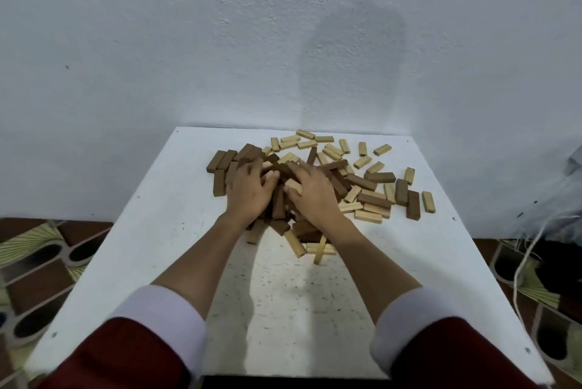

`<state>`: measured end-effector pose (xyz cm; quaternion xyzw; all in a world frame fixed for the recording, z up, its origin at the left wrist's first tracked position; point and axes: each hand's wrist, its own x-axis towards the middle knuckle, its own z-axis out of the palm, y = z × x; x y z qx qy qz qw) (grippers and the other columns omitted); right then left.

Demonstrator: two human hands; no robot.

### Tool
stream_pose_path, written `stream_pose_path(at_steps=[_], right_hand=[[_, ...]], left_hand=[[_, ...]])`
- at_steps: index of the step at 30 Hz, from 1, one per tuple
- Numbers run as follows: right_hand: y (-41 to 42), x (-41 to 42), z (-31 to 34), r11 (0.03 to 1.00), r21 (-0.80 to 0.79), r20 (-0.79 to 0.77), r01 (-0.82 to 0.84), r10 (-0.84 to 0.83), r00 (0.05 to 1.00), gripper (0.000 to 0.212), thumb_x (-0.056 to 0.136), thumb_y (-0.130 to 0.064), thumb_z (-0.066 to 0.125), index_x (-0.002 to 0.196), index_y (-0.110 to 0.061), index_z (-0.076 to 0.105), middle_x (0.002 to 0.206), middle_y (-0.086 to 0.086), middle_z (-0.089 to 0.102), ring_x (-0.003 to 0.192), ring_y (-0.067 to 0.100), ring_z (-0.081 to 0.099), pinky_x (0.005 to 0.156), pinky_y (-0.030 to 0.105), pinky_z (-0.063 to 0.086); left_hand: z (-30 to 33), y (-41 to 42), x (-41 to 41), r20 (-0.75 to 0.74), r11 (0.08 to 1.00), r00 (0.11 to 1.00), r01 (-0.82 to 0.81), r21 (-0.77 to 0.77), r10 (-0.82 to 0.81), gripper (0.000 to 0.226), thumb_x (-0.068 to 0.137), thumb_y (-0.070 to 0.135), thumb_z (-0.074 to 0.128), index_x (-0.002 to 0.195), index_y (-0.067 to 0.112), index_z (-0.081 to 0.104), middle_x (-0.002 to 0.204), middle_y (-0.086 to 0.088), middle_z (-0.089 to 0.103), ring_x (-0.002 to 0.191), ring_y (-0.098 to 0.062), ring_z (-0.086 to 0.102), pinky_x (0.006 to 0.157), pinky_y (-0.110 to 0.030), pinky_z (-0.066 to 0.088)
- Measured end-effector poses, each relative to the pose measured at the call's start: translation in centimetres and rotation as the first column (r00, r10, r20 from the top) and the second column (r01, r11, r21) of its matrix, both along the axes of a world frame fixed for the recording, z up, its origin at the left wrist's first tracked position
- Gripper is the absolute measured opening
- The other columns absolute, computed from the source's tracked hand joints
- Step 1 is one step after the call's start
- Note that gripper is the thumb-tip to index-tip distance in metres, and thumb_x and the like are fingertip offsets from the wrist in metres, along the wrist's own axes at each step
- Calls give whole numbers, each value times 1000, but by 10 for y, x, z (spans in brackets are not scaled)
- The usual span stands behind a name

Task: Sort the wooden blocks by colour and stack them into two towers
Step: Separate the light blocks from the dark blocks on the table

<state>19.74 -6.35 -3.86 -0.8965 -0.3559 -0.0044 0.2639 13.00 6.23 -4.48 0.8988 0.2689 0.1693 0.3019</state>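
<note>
Both hands are buried in the middle of the mixed heap: left hand (pixel 248 192) has its fingers curled down into a cluster of dark blocks (pixel 220 168), right hand (pixel 310 192) is bent over the pile with a light block (pixel 293 185) at its thumb; whether either actually grips a block or only rakes, I cannot tell. Wooden blocks sit toward the far edge of the white counter (pixel 157 231), dark ones mostly near the far left corner, light blocks (pixel 330 149) scattered toward the far right. No tower begun. Risks, as judged: a sweeping pull could drag the loose pieces (pixel 318 250) nearest the wearer toward the near edge; outliers near the right edge (pixel 428 201) could be knocked to the tiled floor (pixel 41 262); raking both colours together would undo the partial separation.
</note>
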Motion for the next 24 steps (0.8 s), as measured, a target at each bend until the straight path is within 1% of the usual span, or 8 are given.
stream_pose_path(at_steps=[3, 5, 7, 10, 14, 18, 21, 24], right_hand=[[0, -1, -9, 991, -125, -4, -48, 48, 999, 52, 98, -42, 37, 147, -25, 27, 157, 3, 19, 144, 24, 11, 115, 49, 10], [-5, -1, -6, 994, -79, -35, -76, 74, 997, 54, 98, -47, 35, 147, -28, 26, 158, 0, 14, 146, 22, 6, 115, 51, 3], [-17, 6, -2, 997, 37, -26, -64, 65, 998, 52, 98, -47, 36, 146, -27, 31, 157, 0, 18, 145, 22, 9, 116, 51, 5], [-48, 32, 3, 984, 150, 8, 97, -99, 995, 45, 98, -35, 42, 140, -19, 42, 150, 6, 36, 139, 23, 28, 115, 47, 20], [-102, 69, -1, 913, -2, -27, 407, -407, 913, 42, 96, -28, 45, 137, -16, 46, 148, 12, 36, 136, 32, 31, 111, 46, 25], [-139, 89, -11, 814, -177, -118, 553, -575, 809, 43, 95, -32, 43, 138, -24, 43, 152, 13, 24, 138, 36, 19, 112, 52, 15], [-148, 98, -19, 765, -232, -168, 601, -640, 750, 46, 94, -45, 37, 136, -25, 44, 151, 13, 23, 137, 37, 16, 111, 54, 11], [-145, 101, -23, 761, -250, -173, 598, -643, 746, 55, 89, -55, 43, 133, -21, 44, 146, 15, 28, 133, 38, 21, 107, 54, 14]], left_hand=[[-8, -1, 2, -161, 998, 985, 61, 1, -60, 50, 101, 45, 27, 144, 22, 37, 152, -5, 32, 143, -25, 19, 112, -52, 15], [-6, -3, 3, -172, 999, 984, 53, 9, -51, 51, 101, 46, 25, 145, 23, 34, 156, -5, 25, 145, -26, 12, 113, -56, 8], [1, -6, 8, -118, 995, 993, 41, 87, -30, 52, 100, 46, 30, 145, 20, 35, 156, -7, 23, 145, -27, 11, 115, -56, 8], [23, -24, 22, 46, 970, 990, 119, 212, -132, 51, 97, 39, 44, 141, 13, 40, 151, -10, 31, 142, -27, 19, 116, -49, 16], [38, -71, 43, 72, 880, 892, 422, 220, -446, 54, 94, 26, 54, 143, 14, 36, 152, -6, 25, 142, -19, 16, 116, -32, 14], [23, -112, 58, -127, 714, 717, 696, 79, -685, 60, 92, 16, 53, 147, 13, 27, 155, -5, 19, 142, -16, 15, 110, -20, 15], [11, -120, 70, -268, 666, 671, 736, 123, -691, 76, 86, 20, 62, 149, 7, 21, 155, -10, 19, 142, -21, 14, 114, -28, 15], [4, -123, 82, -358, 645, 647, 751, 143, -673, 85, 84, 31, 66, 149, 5, 18, 155, -11, 20, 142, -22, 17, 114, -30, 17]])
